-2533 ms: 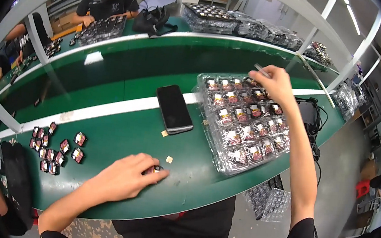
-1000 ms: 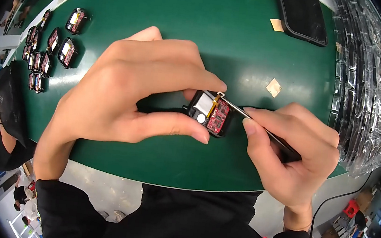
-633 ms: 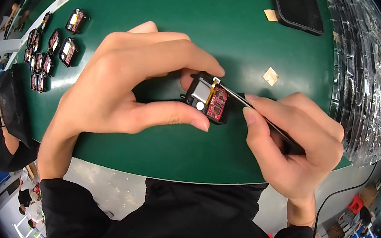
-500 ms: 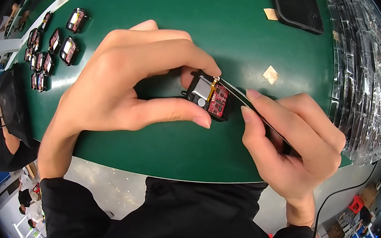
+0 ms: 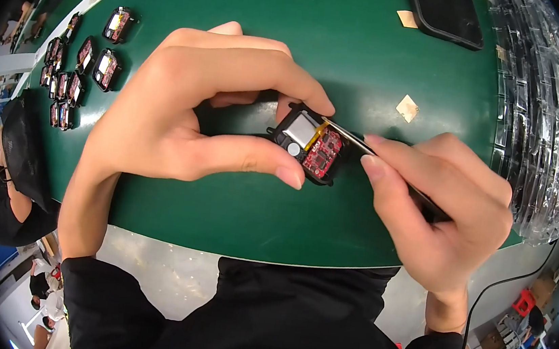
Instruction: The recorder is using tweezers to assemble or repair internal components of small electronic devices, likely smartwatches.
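Over the green table (image 5: 220, 216), my left hand (image 5: 191, 111) pinches a small black device (image 5: 310, 145) between thumb and forefinger, its red circuit board and silver battery showing. My right hand (image 5: 439, 212) grips thin tweezers (image 5: 376, 159), their tip touching the device's top edge. Matching devices (image 5: 80, 65) lie clustered far left; clear plastic trays (image 5: 544, 120) stack at right, near a dark phone (image 5: 446, 15) and a tan square label (image 5: 407, 108).
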Demonstrator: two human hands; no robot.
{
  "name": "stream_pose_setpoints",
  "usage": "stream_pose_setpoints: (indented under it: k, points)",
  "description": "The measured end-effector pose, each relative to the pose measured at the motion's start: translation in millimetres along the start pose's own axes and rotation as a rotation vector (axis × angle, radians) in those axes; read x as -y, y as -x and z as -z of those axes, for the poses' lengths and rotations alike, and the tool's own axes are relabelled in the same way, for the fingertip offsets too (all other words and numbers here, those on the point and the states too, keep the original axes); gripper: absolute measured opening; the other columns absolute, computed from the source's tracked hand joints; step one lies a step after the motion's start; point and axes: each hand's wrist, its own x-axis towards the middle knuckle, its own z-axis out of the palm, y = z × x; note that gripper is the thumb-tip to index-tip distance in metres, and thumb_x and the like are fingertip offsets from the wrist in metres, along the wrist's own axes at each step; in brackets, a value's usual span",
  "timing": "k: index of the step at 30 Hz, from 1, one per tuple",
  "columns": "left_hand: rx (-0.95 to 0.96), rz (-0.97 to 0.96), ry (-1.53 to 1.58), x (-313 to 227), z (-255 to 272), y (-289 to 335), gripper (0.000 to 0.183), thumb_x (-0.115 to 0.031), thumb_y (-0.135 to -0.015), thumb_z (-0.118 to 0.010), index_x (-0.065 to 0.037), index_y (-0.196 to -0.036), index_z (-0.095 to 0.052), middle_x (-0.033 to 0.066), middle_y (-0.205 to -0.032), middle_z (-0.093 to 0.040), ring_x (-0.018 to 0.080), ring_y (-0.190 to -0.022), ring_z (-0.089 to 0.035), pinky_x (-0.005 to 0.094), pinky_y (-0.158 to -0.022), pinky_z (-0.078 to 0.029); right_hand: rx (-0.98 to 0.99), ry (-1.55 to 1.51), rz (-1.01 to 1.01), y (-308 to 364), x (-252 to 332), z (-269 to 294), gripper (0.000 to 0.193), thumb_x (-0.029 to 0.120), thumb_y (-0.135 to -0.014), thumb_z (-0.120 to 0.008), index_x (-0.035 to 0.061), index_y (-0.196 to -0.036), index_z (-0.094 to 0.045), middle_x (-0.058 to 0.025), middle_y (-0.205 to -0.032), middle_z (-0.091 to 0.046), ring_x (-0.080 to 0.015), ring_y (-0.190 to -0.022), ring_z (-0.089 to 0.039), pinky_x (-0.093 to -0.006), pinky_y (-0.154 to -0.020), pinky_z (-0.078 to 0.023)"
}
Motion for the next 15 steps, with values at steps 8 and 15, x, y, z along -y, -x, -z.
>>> stream_pose_setpoints:
  k: [8, 15]
  points:
    - [0.057, 0.002, 0.033, 1.5, 4.5, -1.1, 0.073, -0.054, -0.068, -0.097, -0.001, -0.117, -0.084, 0.0046, -0.096, -0.079, 0.0097, -0.065, -0.049, 0.0290, -0.067, -0.034, 0.052, -0.100, -0.090, 0.9, -2.5, 4.9, 0.020, -0.008, -0.082, -0.085, -0.0041, -0.102, -0.086, -0.0060, -0.074, -0.071, -0.0093, -0.060, -0.061, -0.0243, -0.055, -0.042]
    - [0.019, -0.038, 0.026, 2.9, 0.0, -0.8, 0.070, -0.051, -0.066, -0.099, -0.003, -0.115, -0.085, 0.0031, -0.094, -0.078, 0.0099, -0.066, -0.051, 0.0296, -0.067, -0.033, 0.081, -0.082, -0.094, 0.0, -2.2, 4.1, 0.020, -0.008, -0.081, -0.085, -0.0041, -0.101, -0.086, -0.0062, -0.074, -0.071, -0.0096, -0.060, -0.061, -0.0240, -0.055, -0.041]
